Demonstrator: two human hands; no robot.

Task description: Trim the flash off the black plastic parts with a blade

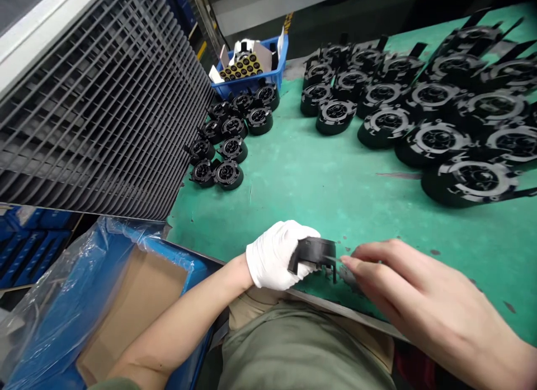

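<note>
Head view: a worker's left grip (279, 255), a hand in a white glove, is closed around a black round part (316, 251), tilted on its side above the near edge of a green surface (289, 183). Just beside it, the bare right grip (419, 289) has thumb and forefinger drawn close together at the part's prongs; blur leaves it impossible to tell whether they pinch anything. Ahead and to the left, a small cluster of black parts (229, 174) sits on the surface, ring faces up, beside a tall grey slatted rack (104, 99). Larger rows of similar black housings (388, 120) crowd the right side. Behind the small cluster stands a blue bin (277, 74) containing a yellow sheet with black discs (243, 67). At lower left, brown cardboard (136, 295) lies in a blue container (199, 261) draped with clear plastic film (54, 292), below the rack.
</note>
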